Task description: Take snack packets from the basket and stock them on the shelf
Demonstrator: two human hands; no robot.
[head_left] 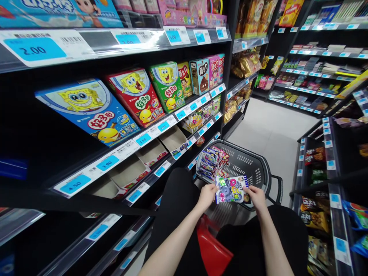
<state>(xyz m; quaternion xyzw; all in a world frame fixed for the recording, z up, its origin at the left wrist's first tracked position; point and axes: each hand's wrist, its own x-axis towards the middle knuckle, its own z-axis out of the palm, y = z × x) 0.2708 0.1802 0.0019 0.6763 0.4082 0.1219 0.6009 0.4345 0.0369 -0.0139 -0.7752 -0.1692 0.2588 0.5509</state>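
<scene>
Between my two hands a small bag of gummy candy is stretched flat, its front with blueberries and colourful letters facing up. My left hand pinches its left edge. On the opposite edge, my right hand has a similar pinch. Just beneath and beyond the bag stands a dark grey shopping basket on the floor. Several candy bags in blue, white and red wrapping lie heaped in the basket's left part. The held bag covers some of the basket's near side.
On the left, a shelf holds blue, red and green snack boxes above cardboard display trays. Another rack with snack bags runs along the right. Pale floor stretches between them. Something red lies between my knees.
</scene>
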